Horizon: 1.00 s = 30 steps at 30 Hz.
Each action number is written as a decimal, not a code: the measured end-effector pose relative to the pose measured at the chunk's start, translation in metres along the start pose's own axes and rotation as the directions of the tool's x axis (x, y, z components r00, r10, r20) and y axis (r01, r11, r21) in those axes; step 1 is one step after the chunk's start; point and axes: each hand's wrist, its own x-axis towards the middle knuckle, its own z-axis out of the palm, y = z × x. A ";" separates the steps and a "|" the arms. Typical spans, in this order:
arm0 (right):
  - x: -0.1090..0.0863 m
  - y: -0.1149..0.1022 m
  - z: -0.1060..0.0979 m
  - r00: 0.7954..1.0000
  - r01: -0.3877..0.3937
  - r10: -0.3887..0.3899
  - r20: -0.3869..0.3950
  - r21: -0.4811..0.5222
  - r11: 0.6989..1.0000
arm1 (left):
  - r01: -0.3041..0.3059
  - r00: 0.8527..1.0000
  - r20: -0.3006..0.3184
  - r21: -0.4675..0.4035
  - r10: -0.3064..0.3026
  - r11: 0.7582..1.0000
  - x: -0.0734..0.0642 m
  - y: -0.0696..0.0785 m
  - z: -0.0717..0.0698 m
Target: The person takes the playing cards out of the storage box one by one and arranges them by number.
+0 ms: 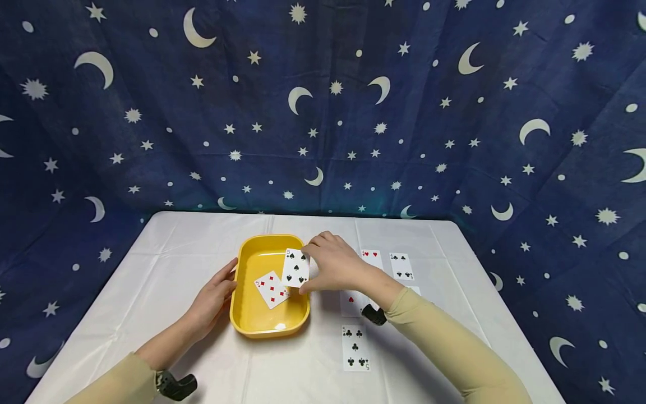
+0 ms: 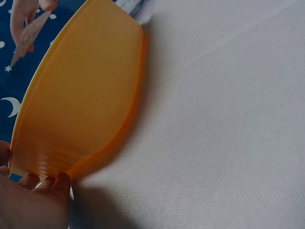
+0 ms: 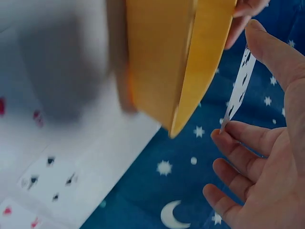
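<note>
My right hand point(image 1: 335, 261) pinches a five of spades point(image 1: 295, 268) by its edges, thumb on one side and fingertips on the other. The card is over the right side of a yellow tray point(image 1: 247, 314). Inside the tray lies a five of diamonds point(image 1: 271, 289), partly overlapped by the held card in the head view. My left hand point(image 1: 209, 303) is at the tray's left side, its fingertips touching the outer wall just under the rim, as the left wrist view shows.
Right of the tray, more playing cards lie face up on the white table point(image 1: 282, 370): a five of clubs point(image 1: 355, 348), a four of clubs point(image 1: 401, 266) and heart cards, some partly hidden by my right arm. A dark blue star-patterned cloth point(image 1: 333, 140) hangs behind.
</note>
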 end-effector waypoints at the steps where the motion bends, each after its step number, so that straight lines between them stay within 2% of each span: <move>1: -0.004 0.004 -0.002 1.000 -0.009 0.009 -0.009 0.004 1.000 | 0.000 1.000 0.000 0.000 0.000 1.000 0.000 0.000 0.000; 8: -0.030 0.027 -0.010 0.999 -0.045 0.044 -0.030 -0.008 0.999 | 0.011 1.000 -0.005 -0.005 -0.011 1.000 0.001 0.000 -0.001; 14: -0.056 0.045 -0.010 0.999 -0.046 0.046 -0.026 -0.010 0.999 | 0.011 1.000 -0.004 -0.003 -0.011 1.000 0.000 0.000 -0.001; 22: -0.096 0.064 -0.001 0.999 -0.041 0.041 -0.028 -0.010 0.999 | 0.025 1.000 -0.017 0.012 -0.024 1.000 0.002 0.002 0.000; 30: -0.125 0.075 0.009 0.998 -0.056 0.056 -0.036 0.003 0.998 | 0.020 1.000 -0.006 0.001 -0.020 1.000 0.002 0.002 -0.001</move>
